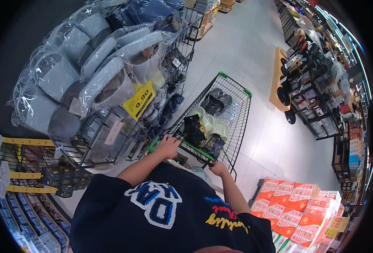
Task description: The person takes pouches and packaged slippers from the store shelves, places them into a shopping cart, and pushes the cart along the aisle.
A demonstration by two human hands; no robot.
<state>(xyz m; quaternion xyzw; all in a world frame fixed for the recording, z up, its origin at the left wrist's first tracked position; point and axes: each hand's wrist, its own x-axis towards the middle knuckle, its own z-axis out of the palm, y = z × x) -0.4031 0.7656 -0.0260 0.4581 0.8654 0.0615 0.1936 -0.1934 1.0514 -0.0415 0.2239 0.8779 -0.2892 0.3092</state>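
My left hand (168, 146) is closed round the left part of the green and black handle of a shopping cart (236, 147). The handle's right end is in my right hand (218, 168), whose fingers are also closed. Inside the wire basket, near the handle, lie dark packages with yellow print (194, 128). Pale green round items (208, 123) in plastic sit beside them. Farther forward are a black item (214, 102) and a clear plastic pack (232, 110).
A wire rack of wrapped grey plastic goods (58, 69) with a yellow price sign (139, 101) stands close on my left. Stacked red and white packs (285, 202) are at the lower right. Tiled floor (254, 55) runs ahead, with shelves (317, 97) along the right.
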